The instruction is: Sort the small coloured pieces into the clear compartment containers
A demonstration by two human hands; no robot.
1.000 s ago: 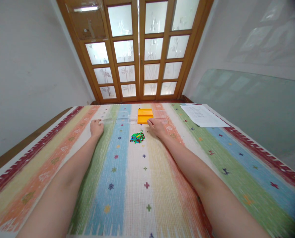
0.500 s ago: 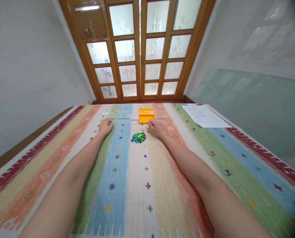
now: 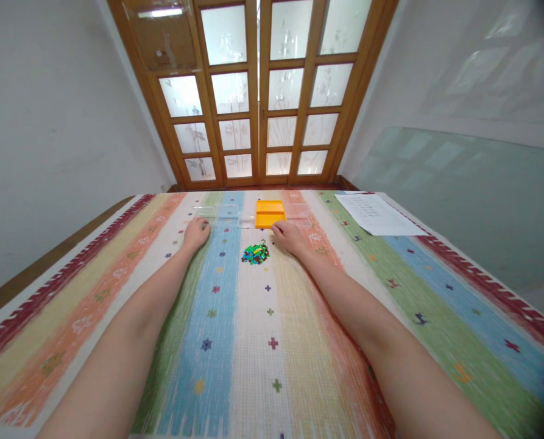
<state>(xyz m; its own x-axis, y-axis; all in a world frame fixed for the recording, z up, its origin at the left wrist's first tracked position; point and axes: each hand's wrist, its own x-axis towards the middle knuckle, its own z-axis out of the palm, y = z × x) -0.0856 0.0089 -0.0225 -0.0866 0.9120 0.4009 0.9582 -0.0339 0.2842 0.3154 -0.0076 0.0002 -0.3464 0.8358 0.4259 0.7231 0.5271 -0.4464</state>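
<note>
Small colourful pieces [image 3: 255,253], mostly green with blue, yellow and dark red, lie in a pile between my hands. Beyond them sits an orange two-section tray [image 3: 270,214], flanked by clear plastic trays. My right hand [image 3: 289,236] rests with curled fingers against the orange tray's front right corner. My left hand [image 3: 195,233], fingers also curled, is at the front left corner of the left clear plastic tray [image 3: 221,213]. The fingertips of both hands are partly hidden. The right clear plastic tray [image 3: 298,213] is just behind my right hand.
A striped, patterned cloth [image 3: 253,366] covers the table. Printed paper sheets [image 3: 376,214] lie at the back right. Past the far table edge stand wooden doors with glass panes [image 3: 283,88]; a glass panel [image 3: 459,183] leans along the right wall.
My left hand has shifted slightly to the right, and the left end of the clear plastic tray has moved right with it. My right hand, the orange tray and the pile look unchanged.
</note>
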